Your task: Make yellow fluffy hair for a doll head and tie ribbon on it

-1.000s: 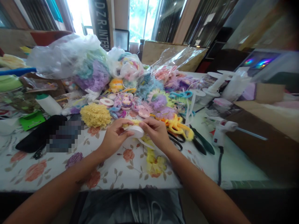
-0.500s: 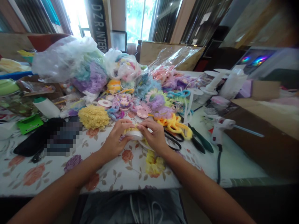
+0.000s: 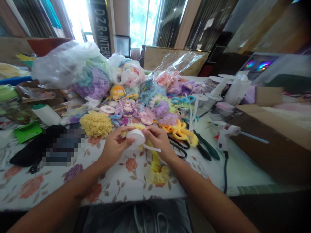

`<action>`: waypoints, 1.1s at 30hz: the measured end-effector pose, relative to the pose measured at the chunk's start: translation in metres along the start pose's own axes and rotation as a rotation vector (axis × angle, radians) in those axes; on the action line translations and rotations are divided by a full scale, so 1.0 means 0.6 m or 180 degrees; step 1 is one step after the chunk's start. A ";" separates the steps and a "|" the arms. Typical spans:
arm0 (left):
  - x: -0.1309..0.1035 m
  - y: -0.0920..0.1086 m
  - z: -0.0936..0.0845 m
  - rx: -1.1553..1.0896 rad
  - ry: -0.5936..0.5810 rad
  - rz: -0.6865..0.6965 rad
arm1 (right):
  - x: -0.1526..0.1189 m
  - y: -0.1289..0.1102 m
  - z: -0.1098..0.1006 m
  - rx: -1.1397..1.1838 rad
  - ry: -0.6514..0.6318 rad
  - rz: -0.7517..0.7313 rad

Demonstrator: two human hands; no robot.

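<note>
Between my two hands a round white disc (image 3: 137,138) is tilted so its flat face shows. My left hand (image 3: 114,144) grips its left edge, thumb on the face. At the opposite edge my right hand (image 3: 158,141) has its fingers closed on the rim. Fluffy yellow trim (image 3: 136,126) shows along the disc's far side, partly hidden by fingers. A narrow white strip (image 3: 153,148) juts from the disc toward my right wrist. Below, a gathered yellow ribbon (image 3: 159,173) lies on the flowered tablecloth (image 3: 114,181).
A yellow ruffled ball (image 3: 96,124) sits left of my hands. Black-handled scissors (image 3: 179,147), dark green-handled pliers (image 3: 206,145) and a glue gun (image 3: 225,132) lie to the right, beside a cardboard box (image 3: 272,139). Bagged yarn-like bundles (image 3: 92,77) pile up behind.
The white disc has tipped up, so its face now shows instead of its edge. The white strip beside it has come into view. Both hands keep hold.
</note>
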State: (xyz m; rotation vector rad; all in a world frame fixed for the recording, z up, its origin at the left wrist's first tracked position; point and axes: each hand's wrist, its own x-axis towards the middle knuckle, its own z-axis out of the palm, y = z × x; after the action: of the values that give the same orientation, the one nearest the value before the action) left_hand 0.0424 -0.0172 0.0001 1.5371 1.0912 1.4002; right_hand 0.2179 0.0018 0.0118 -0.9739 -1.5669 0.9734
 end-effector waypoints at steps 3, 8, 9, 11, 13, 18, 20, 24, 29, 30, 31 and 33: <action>-0.001 0.001 0.003 -0.0095 0.0030 0.0015 | -0.001 0.007 0.003 0.0114 0.0067 0.0034; -0.005 -0.001 0.007 -0.0050 0.0128 0.0094 | -0.004 0.014 0.007 0.0025 0.0385 -0.0002; -0.006 -0.001 0.007 -0.0043 0.0159 0.0100 | -0.004 0.015 0.008 0.0050 0.0420 0.0010; -0.006 0.000 0.008 -0.0079 0.0209 0.0079 | -0.003 0.018 0.009 0.0091 0.0443 0.0016; -0.005 0.001 0.008 -0.0236 0.0245 0.0014 | -0.001 0.023 0.009 0.0132 0.0448 0.0013; -0.002 0.001 0.009 -0.0503 0.0224 -0.0238 | 0.005 0.035 0.007 0.0354 0.0364 0.0164; -0.002 -0.002 0.007 -0.0363 0.0222 -0.0262 | 0.007 0.034 0.004 0.0490 0.0267 0.0290; -0.002 -0.011 -0.001 0.0508 0.0335 0.0286 | 0.008 0.016 -0.004 0.0454 0.0358 0.0122; -0.002 -0.023 -0.006 0.1746 0.0121 0.1753 | 0.000 -0.011 -0.004 -0.0447 0.0242 -0.0618; -0.002 -0.024 -0.006 0.1804 0.0060 0.1980 | -0.002 -0.012 -0.003 -0.0561 0.0166 -0.0702; -0.002 -0.025 -0.005 0.1831 0.0009 0.2160 | -0.004 -0.012 -0.001 -0.0603 0.0102 -0.0741; -0.002 -0.026 -0.003 0.1840 -0.0054 0.2327 | -0.005 -0.009 0.001 -0.0525 0.0008 -0.0708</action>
State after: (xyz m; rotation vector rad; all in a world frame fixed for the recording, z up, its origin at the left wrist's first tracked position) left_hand 0.0393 -0.0131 -0.0147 2.5433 1.0147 1.5940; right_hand 0.2168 -0.0032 0.0159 -0.8891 -1.7326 0.6971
